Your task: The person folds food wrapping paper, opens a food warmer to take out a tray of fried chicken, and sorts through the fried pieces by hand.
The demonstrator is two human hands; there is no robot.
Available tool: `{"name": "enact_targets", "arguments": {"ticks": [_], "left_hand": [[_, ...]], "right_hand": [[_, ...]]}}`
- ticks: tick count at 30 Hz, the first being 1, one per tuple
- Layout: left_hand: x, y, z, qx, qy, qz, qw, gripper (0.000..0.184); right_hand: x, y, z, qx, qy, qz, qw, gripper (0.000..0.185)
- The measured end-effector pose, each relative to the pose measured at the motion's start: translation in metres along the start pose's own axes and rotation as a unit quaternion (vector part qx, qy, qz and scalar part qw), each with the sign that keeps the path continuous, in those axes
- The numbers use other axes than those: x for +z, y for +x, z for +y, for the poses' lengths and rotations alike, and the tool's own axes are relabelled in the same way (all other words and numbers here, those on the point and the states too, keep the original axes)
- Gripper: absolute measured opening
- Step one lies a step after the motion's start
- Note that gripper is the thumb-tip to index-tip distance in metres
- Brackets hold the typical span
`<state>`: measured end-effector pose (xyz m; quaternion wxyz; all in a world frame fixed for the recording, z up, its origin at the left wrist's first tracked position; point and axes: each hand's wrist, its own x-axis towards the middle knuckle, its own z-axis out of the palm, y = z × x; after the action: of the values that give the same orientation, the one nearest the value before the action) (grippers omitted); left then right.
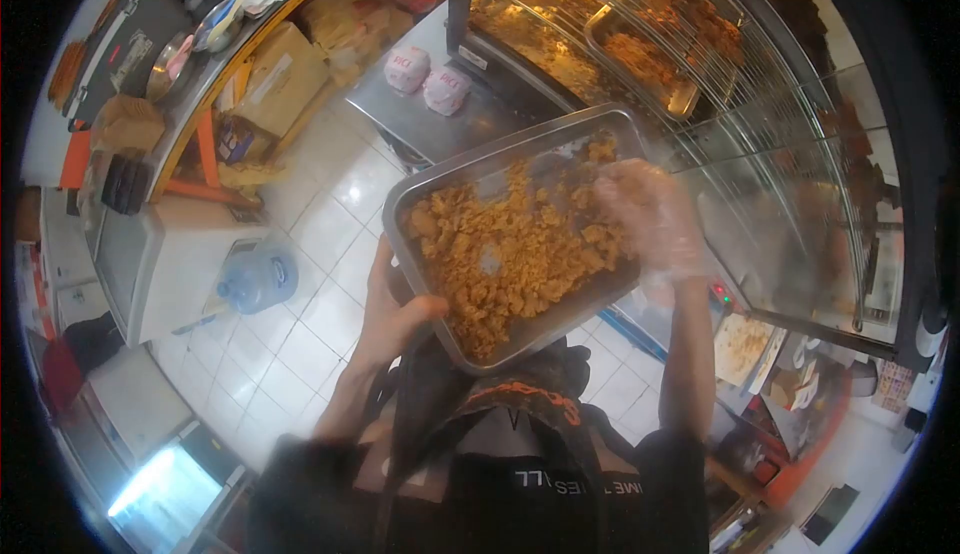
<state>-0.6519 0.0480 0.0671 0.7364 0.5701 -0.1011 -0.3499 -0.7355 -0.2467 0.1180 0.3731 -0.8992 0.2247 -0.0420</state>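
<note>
A rectangular metal tray (500,150) is held tilted in front of my body. Inside it lie crumbly golden-brown fried pieces (515,244), heaped mostly toward the left and middle, with bare metal showing near the far side. My left hand (396,304) grips the tray's left edge, its thumb over the rim and the other fingers hidden underneath. My right hand (652,216), in a clear plastic glove, is over the tray's right side at the fried pieces. Motion smears its fingers, so whether they hold a piece cannot be made out.
A lit glass display case (560,29) with wire racks and a second tray (640,59) of fried food stands ahead. Two wrapped round packages (427,80) sit on a metal counter (385,119). A large blue water bottle (260,279) is on the tiled floor at left.
</note>
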Motion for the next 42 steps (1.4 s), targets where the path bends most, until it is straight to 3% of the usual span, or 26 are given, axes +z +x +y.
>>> {"name": "enact_targets", "arguments": {"ticks": [1,2,4,5,7,10,13,14,16,23,26,28,33,37,39,42], "left_hand": [[0.000,0.000,0.000,0.001,-0.007,0.003,1.000,0.087],[-0.001,-0.001,-0.001,0.002,-0.013,0.005,1.000,0.088],[0.000,-0.002,-0.002,0.002,-0.017,0.011,1.000,0.089],[0.000,-0.002,-0.003,0.002,-0.019,0.015,1.000,0.090],[0.002,-0.002,0.000,-0.002,-0.020,0.016,1.000,0.089],[0.001,-0.001,-0.002,-0.004,-0.018,0.016,1.000,0.088],[0.002,0.001,-0.002,0.000,-0.015,0.018,1.000,0.088],[0.002,0.001,-0.001,0.002,-0.016,0.024,1.000,0.088],[0.003,0.002,0.000,0.001,-0.021,0.029,0.999,0.087],[-0.005,0.005,-0.006,0.018,-0.024,0.062,0.998,0.085],[-0.004,0.007,-0.001,0.018,-0.015,0.078,0.997,0.086],[-0.002,0.010,-0.002,0.019,-0.018,0.081,0.996,0.086],[-0.005,0.014,-0.010,0.009,0.009,0.084,0.996,0.090],[-0.004,0.010,-0.007,0.005,-0.001,0.118,0.993,0.091],[-0.007,0.009,-0.002,0.011,-0.010,0.127,0.992,0.091],[-0.008,0.005,0.016,0.040,-0.049,0.150,0.987,0.092]], "right_hand": [[-0.001,-0.001,0.002,-0.040,0.064,0.062,0.995,0.030],[-0.003,-0.001,0.003,-0.041,0.064,0.060,0.995,0.030],[-0.009,-0.003,0.004,0.187,0.204,0.075,0.958,0.030],[-0.010,-0.006,-0.002,0.187,0.204,0.075,0.958,0.030],[-0.011,-0.013,-0.014,0.216,0.402,0.151,0.877,0.032],[-0.011,-0.016,-0.005,0.175,0.499,0.148,0.836,0.034],[-0.009,-0.019,-0.014,0.203,0.537,0.186,0.797,0.031],[-0.010,-0.018,-0.013,0.203,0.538,0.188,0.796,0.031],[-0.011,-0.018,-0.010,0.094,0.551,0.155,0.815,0.027],[-0.035,-0.013,-0.004,0.138,0.470,0.216,0.845,0.018],[-0.027,-0.011,-0.011,0.158,0.355,0.247,0.888,0.017],[-0.008,-0.007,-0.006,-0.017,0.157,0.226,0.961,0.020],[0.018,-0.005,-0.045,-0.113,0.005,0.112,0.987,0.031],[-0.001,-0.004,-0.046,-0.130,-0.007,0.149,0.980,0.033],[-0.010,-0.012,-0.037,-0.114,0.101,0.266,0.952,0.031],[-0.025,-0.026,-0.012,-0.076,0.200,0.326,0.921,0.030]]}}
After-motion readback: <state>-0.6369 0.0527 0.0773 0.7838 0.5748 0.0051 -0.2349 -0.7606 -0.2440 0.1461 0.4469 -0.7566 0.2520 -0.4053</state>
